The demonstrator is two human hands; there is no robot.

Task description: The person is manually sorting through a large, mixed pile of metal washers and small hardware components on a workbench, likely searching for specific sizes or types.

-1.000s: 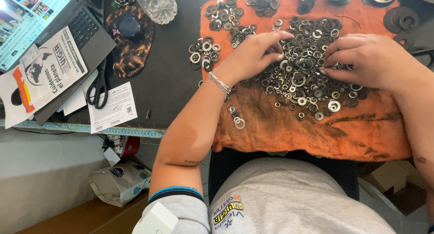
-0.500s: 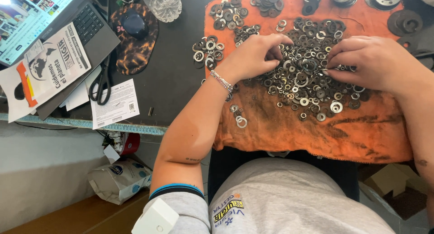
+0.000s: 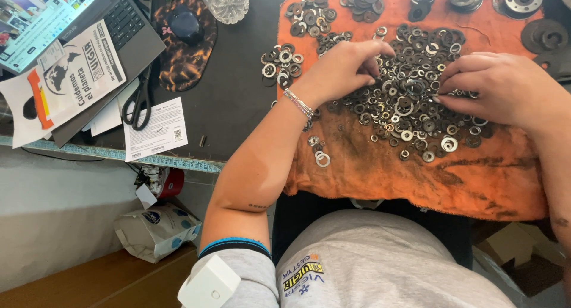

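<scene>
Black-handled scissors [image 3: 138,100] sit at 9 o'clock of the stained orange cloth [image 3: 380,171]. Since half a second ago, our left hand [image 3: 344,70] has stayed fingers-down in the heap of grey metal washers [image 3: 410,100], thumb and fingertips pinching at one. Our right hand [image 3: 499,88], at 3 o'clock, has barely shifted, fingertips closed on washers. Sorted piles [image 3: 309,8] at 12 o'clock are unchanged.

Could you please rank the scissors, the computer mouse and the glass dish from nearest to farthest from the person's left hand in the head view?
From the left hand:
1. Glass dish, at the top edge, left of the orange cloth.
2. Computer mouse, further left on its patterned pad.
3. Scissors, farthest left, beside the papers.
</scene>
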